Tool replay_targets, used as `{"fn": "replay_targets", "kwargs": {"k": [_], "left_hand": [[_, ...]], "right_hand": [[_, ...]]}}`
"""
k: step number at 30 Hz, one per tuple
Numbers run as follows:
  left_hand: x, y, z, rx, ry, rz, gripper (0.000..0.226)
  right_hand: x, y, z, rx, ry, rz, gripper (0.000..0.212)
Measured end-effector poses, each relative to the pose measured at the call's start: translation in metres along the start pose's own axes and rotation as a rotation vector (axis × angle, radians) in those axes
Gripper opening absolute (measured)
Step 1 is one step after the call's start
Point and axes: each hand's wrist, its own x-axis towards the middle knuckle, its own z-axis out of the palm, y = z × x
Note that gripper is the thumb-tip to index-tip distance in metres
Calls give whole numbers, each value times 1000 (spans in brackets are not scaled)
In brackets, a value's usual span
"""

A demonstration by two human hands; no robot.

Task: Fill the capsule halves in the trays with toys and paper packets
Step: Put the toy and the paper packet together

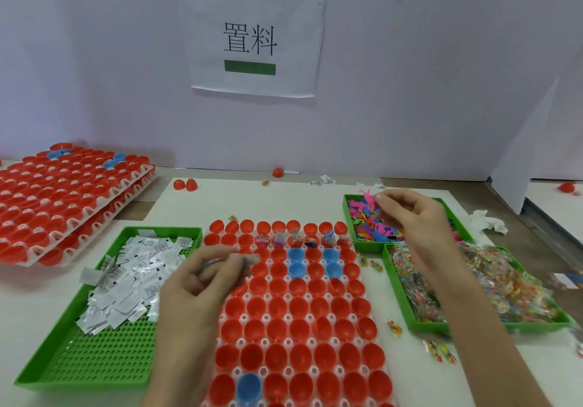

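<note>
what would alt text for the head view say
A person's two hands work over a white tray of red and blue capsule halves. The left hand holds a small packet above it; the right hand pinches a pink toy over a green toy tray. A green tray of paper packets sits left.

Item [249, 260] in left hand [195, 283] blurred, capsule tray [243, 316] cropped at bottom, print on paper packets [126, 280] unreadable
</note>
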Motion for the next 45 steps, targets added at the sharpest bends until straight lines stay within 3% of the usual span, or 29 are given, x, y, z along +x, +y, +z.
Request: {"fn": "replay_targets", "kwargs": {"k": [3, 7, 12, 20, 33, 36, 41, 45], "left_hand": [[-15, 1, 33, -25, -165, -23, 25], [-24, 0, 54, -37, -228, -8, 25], [-32, -1, 55, 29, -250, 55, 31], [-40, -6, 54, 181, -186, 118, 28], [-37, -8, 47, 159, -376, 20, 22], [-36, -13, 47, 129, -343, 21, 20], [-35, -23, 45, 66, -234, 16, 25], [-35, -29, 47, 19, -183, 7, 27]], "right_hand": [[-42, -23, 11, 209, -120, -1, 15], [-83, -33, 19, 240, -211, -5, 27], [-105, -38, 24, 147, -288, -58, 12], [-111, -45, 19, 72, -412, -110, 8], [-112, -42, 9, -13, -494, -144, 10], [-107, -33, 2, -36, -394, -124, 12], [-77, 18, -48, -568, 176, 36, 19], [-68, 52, -84, -856, 202, 280, 18]]}}
